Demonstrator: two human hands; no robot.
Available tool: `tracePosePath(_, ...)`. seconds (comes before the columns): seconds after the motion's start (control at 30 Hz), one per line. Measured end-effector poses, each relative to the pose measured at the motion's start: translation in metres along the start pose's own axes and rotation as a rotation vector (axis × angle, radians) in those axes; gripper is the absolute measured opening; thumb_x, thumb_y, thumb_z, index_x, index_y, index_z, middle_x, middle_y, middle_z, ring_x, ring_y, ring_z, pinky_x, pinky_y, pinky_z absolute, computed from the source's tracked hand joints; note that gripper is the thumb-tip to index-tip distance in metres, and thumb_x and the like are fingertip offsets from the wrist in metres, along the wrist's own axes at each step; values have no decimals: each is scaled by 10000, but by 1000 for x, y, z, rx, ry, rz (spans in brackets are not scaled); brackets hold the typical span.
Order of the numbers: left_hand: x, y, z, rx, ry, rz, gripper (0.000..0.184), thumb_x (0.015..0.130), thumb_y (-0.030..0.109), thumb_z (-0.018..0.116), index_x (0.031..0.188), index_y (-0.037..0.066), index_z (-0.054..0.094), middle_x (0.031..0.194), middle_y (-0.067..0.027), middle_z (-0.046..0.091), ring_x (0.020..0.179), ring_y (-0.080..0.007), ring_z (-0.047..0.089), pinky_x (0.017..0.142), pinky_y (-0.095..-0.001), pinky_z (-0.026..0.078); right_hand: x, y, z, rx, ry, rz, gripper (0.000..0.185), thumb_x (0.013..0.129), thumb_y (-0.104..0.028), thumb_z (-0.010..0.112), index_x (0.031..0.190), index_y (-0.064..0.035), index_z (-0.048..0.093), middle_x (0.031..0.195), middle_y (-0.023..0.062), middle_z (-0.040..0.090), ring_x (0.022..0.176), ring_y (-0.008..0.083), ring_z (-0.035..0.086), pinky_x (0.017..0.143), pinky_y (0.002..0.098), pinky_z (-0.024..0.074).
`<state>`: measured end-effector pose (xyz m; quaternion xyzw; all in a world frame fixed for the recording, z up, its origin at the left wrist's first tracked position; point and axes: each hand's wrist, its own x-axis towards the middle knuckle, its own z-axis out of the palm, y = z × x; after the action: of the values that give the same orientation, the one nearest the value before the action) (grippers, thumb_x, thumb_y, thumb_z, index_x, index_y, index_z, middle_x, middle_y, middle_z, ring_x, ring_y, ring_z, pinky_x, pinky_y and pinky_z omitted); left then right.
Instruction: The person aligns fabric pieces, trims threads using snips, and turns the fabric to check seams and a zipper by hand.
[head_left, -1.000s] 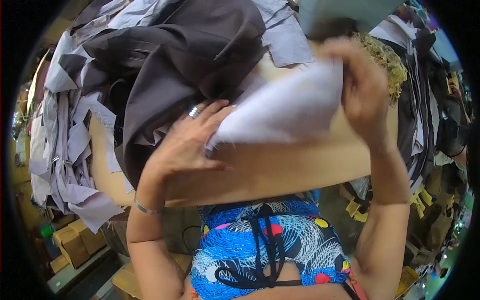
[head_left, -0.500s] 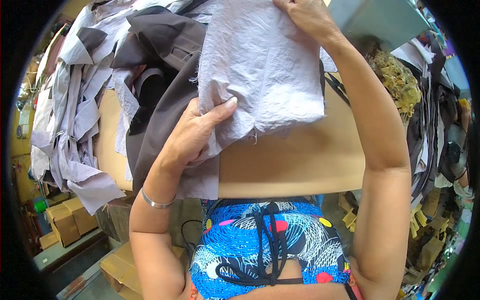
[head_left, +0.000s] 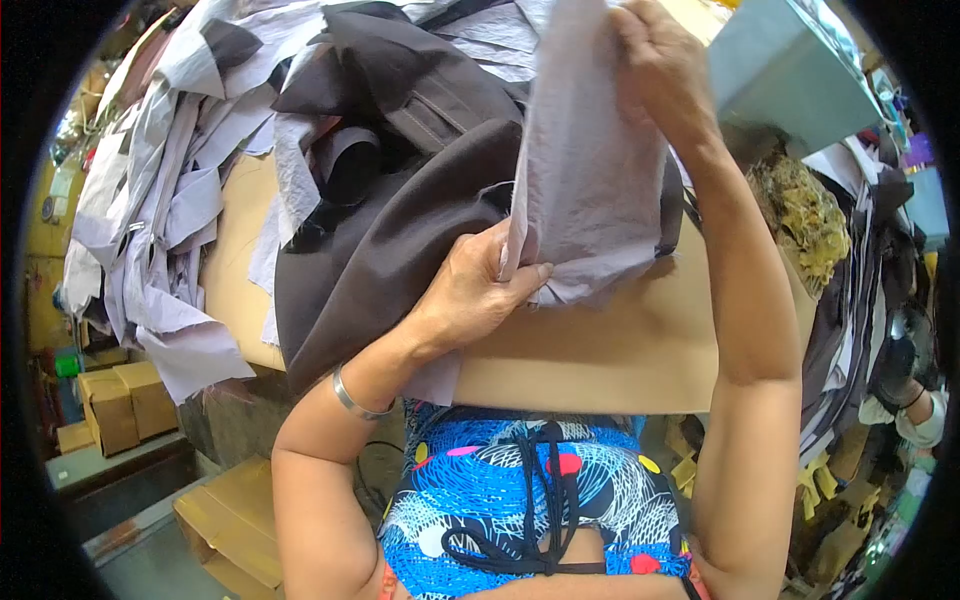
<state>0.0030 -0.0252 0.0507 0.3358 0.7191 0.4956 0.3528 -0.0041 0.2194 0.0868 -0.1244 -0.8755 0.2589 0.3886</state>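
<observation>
A pale lilac-grey fabric piece (head_left: 595,190) hangs between my hands above the table, joined or lying against darker cloth at its right edge. My left hand (head_left: 475,290) pinches its lower left corner between thumb and fingers. Higher up, my right hand (head_left: 665,75) is closed around its upper right side. Beside my left hand, a dark brown-grey garment piece (head_left: 400,240) drapes over the table, with a stitched slot opening in it. A loose thread shows near my left fingers. How the pale and dark cloth connect is hidden.
The tan table (head_left: 590,360) has heaps of pale fabric strips (head_left: 165,250) on its left. At the right stand a grey box-like machine part (head_left: 790,75) and a yellowish tangled bundle (head_left: 800,220). Cardboard boxes (head_left: 235,520) sit low at left.
My left hand has moved right and down with the pale fabric's corner. The fabric has turned narrower and its left edge has folded inward. My right hand has shifted right and slightly down.
</observation>
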Motion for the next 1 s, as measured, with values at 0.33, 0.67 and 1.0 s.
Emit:
tracePosePath(0.33,-77,-18,-41,1296,501,463,611,729,369,719,1260,151,511,1368,-130,462,1256,-345,418,1051,-480,296,-97,131,-236,-801,158,-68,326,864,-170,604,1164,-51,561,1047,86,620,920,224,598,812,320,467)
tracePosePath(0.67,-70,-74,-47,1009,594,227,427,652,-53,599,1056,82,582,975,-99,587,906,-318,566,781,-395,457,-131,-47,-52,-367,-738,-402,790,634,-316,782,1340,-203,445,1353,111,440,1271,289,385,1068,560,213)
tracePosePath(1.0,-46,36,-145,1171,967,787,319,712,31,665,1025,48,607,1004,-106,629,935,-251,608,844,-342,470,-117,-73,-50,913,-477,204,204,857,35,497,1030,-4,598,853,32,629,809,123,585,744,215,463)
